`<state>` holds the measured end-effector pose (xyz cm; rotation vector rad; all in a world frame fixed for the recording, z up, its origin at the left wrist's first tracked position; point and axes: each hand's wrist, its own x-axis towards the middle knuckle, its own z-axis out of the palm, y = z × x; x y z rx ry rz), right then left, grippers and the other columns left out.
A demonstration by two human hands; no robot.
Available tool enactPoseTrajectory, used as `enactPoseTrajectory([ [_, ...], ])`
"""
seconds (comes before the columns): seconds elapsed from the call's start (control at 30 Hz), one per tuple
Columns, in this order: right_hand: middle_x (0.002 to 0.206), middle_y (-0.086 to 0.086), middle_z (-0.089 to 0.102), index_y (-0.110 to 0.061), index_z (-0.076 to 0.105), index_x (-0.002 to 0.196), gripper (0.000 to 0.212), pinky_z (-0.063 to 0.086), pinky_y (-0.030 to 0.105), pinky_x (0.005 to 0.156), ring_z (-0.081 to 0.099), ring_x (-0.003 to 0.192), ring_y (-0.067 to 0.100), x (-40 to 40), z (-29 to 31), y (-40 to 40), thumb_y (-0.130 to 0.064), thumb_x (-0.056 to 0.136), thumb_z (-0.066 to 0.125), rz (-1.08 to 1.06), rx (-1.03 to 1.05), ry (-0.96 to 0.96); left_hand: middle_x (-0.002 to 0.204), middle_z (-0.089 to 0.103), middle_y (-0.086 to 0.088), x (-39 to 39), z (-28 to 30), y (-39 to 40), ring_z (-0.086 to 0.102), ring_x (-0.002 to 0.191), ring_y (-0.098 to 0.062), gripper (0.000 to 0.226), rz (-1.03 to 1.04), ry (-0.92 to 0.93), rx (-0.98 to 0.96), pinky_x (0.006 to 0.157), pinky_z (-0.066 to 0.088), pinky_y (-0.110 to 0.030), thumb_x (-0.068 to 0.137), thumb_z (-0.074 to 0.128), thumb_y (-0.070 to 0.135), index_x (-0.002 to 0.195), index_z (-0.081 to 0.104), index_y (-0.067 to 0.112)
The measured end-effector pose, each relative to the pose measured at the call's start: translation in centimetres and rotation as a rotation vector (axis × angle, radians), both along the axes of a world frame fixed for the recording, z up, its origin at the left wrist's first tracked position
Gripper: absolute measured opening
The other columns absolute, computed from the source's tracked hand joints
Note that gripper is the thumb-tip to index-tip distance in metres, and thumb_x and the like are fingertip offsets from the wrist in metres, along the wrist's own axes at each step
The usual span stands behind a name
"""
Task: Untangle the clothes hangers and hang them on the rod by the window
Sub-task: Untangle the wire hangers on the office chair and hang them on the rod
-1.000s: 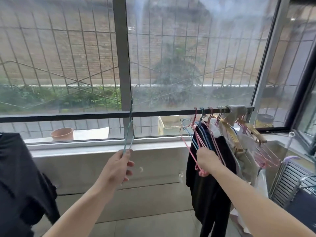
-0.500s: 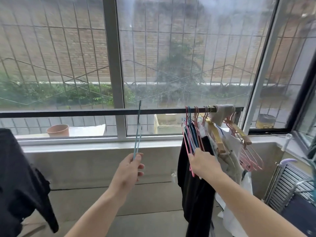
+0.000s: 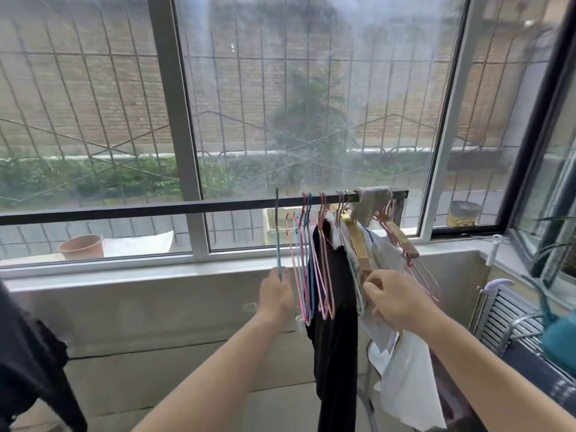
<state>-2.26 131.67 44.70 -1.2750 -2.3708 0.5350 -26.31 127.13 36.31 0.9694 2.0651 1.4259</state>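
A dark rod [image 3: 124, 210] runs across the window. A thin blue hanger [image 3: 277, 238] hangs from it, and my left hand [image 3: 277, 294] grips its lower end. Just right of it hang several pink and blue wire hangers [image 3: 307, 260], then a black garment [image 3: 335, 307], gold wooden hangers [image 3: 357, 241] and more pink hangers [image 3: 417, 269]. My right hand [image 3: 392, 299] reaches into the white clothes [image 3: 402, 363] below the gold hangers, fingers curled; what it holds is hidden.
A beige cloth [image 3: 371, 201] is draped over the rod's right end. A black garment [image 3: 28, 353] hangs at the far left. A metal rack [image 3: 505, 316] stands at the right, and a terracotta pot [image 3: 81, 246] sits outside on the sill.
My left hand has carried the blue hanger rightwards along the rod, up against the bunch. My right hand let go of the pink hangers and moved right to the white clothes.
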Motion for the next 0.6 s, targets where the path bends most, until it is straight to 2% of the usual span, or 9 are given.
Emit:
enactPoseTrajectory([
  [0.1, 0.074, -0.007, 0.069, -0.025, 0.067, 0.086, 0.023, 0.057, 0.035, 0.072, 0.07, 0.068, 0.012, 1.2, 0.3, 0.7, -0.024, 0.102, 0.049, -0.008, 0.0, 0.019, 0.112, 0.06, 0.001, -0.1, 0.6, 2.4, 0.067, 0.098, -0.031, 0.045, -0.04, 0.029, -0.082, 0.099, 0.047, -0.063, 0.098, 0.023, 0.061, 0.128, 0.047, 0.04],
  [0.2, 0.076, -0.007, 0.07, -0.026, 0.066, 0.087, 0.023, 0.057, 0.035, 0.074, 0.07, 0.07, 0.012, 1.8, 0.5, 1.0, -0.024, 0.102, 0.049, -0.005, 0.008, 0.025, 0.13, 0.054, -0.01, -0.3, -0.6, 4.7, 0.066, 0.105, -0.035, 0.049, -0.076, 0.028, -0.155, 0.098, 0.051, -0.057, 0.103, 0.022, 0.049, 0.139, 0.046, 0.025],
  [0.27, 0.077, -0.007, 0.07, -0.026, 0.065, 0.086, 0.023, 0.056, 0.033, 0.072, 0.07, 0.07, 0.011, 2.1, 0.6, 0.9, -0.025, 0.103, 0.049, 0.003, 0.006, 0.02, 0.138, 0.05, -0.012, 1.2, 0.3, 4.3, 0.063, 0.113, -0.037, 0.056, -0.079, 0.027, -0.188, 0.101, 0.05, -0.056, 0.103, 0.022, 0.054, 0.143, 0.044, 0.023],
  [0.37, 0.076, -0.004, 0.07, -0.025, 0.064, 0.084, 0.024, 0.058, 0.036, 0.074, 0.07, 0.069, 0.013, 2.5, 0.9, 0.8, -0.025, 0.103, 0.049, 0.004, -0.01, 0.012, 0.122, 0.058, -0.007, 3.3, 1.2, 3.8, 0.063, 0.113, -0.037, 0.055, -0.083, -0.022, -0.192, 0.099, 0.052, -0.051, 0.106, 0.023, 0.051, 0.147, 0.044, 0.019],
  [0.4, 0.075, -0.003, 0.07, -0.024, 0.064, 0.084, 0.024, 0.059, 0.038, 0.076, 0.071, 0.07, 0.014, 2.4, 0.9, 0.7, -0.024, 0.102, 0.049, 0.003, -0.013, 0.016, 0.126, 0.059, -0.008, 3.7, 1.4, 3.8, 0.06, 0.119, -0.037, 0.057, -0.094, -0.014, -0.204, 0.103, 0.05, -0.049, 0.107, 0.022, 0.051, 0.15, 0.04, 0.018],
  [0.43, 0.075, -0.003, 0.07, -0.023, 0.065, 0.085, 0.023, 0.059, 0.038, 0.077, 0.071, 0.07, 0.014, 2.3, 0.9, 0.6, -0.024, 0.102, 0.049, 0.006, -0.015, 0.022, 0.14, 0.054, -0.012, 4.0, 1.5, 3.6, 0.054, 0.128, -0.037, 0.061, -0.12, 0.0, -0.241, 0.108, 0.045, -0.048, 0.106, 0.02, 0.054, 0.156, 0.032, 0.021],
  [0.5, 0.075, -0.004, 0.069, -0.023, 0.066, 0.088, 0.022, 0.057, 0.035, 0.075, 0.07, 0.073, 0.014, 1.7, 1.0, 0.3, -0.024, 0.102, 0.049, 0.036, -0.026, 0.022, 0.162, 0.032, -0.013, 4.3, 1.1, 3.0, 0.036, 0.145, -0.036, 0.069, -0.16, 0.03, -0.288, 0.118, 0.031, -0.041, 0.104, 0.019, 0.061, 0.163, 0.011, 0.025],
  [0.53, 0.075, -0.004, 0.069, -0.024, 0.065, 0.088, 0.022, 0.057, 0.033, 0.074, 0.07, 0.073, 0.014, 1.2, 0.9, 0.1, -0.024, 0.103, 0.049, 0.058, -0.038, 0.03, 0.166, 0.024, -0.011, 4.4, 0.9, 2.3, 0.028, 0.15, -0.033, 0.071, -0.164, 0.033, -0.282, 0.117, 0.027, -0.033, 0.104, 0.02, 0.06, 0.163, 0.007, 0.023],
  [0.6, 0.076, -0.003, 0.07, -0.025, 0.064, 0.088, 0.021, 0.058, 0.034, 0.072, 0.071, 0.072, 0.015, -0.7, 0.6, -0.7, -0.026, 0.103, 0.049, 0.118, -0.07, 0.055, 0.167, 0.022, -0.008, 3.9, -0.2, 0.4, 0.024, 0.153, -0.026, 0.07, -0.143, 0.038, -0.259, 0.115, 0.024, -0.027, 0.106, 0.024, 0.055, 0.163, 0.012, 0.016],
])
